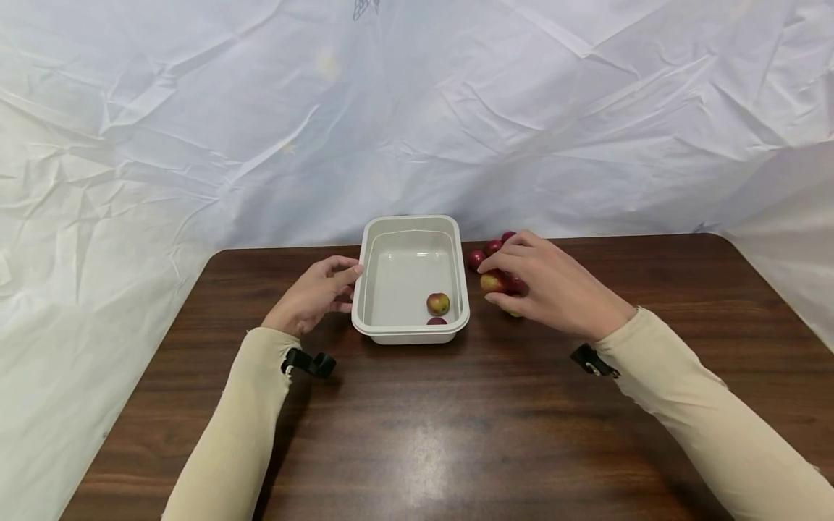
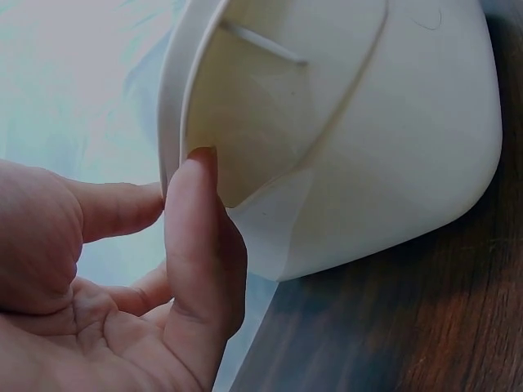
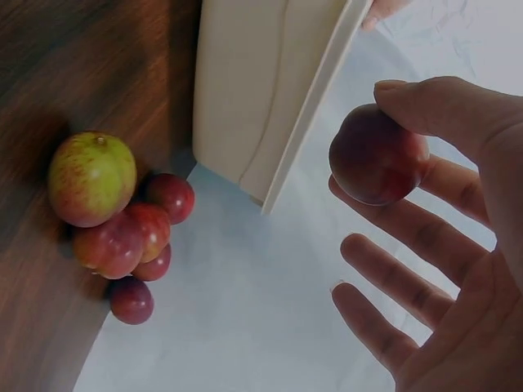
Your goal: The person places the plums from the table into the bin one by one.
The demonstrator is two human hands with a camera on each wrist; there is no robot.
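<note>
Right wrist: small, reddish, perhaps plum [image 3: 377, 155].

- A dark brown wood-grain counter [image 1: 456, 434] fills the lower half of the head view, with rounded far corners.
- A crumpled white sheet [image 1: 260, 130] hangs behind the counter as a backdrop and drapes down along its left and right sides.
- A small dark scribble [image 1: 366, 9] marks the sheet near its top edge.
- Soft overhead light leaves a pale glare patch [image 1: 426, 463] on the near counter surface.
</note>
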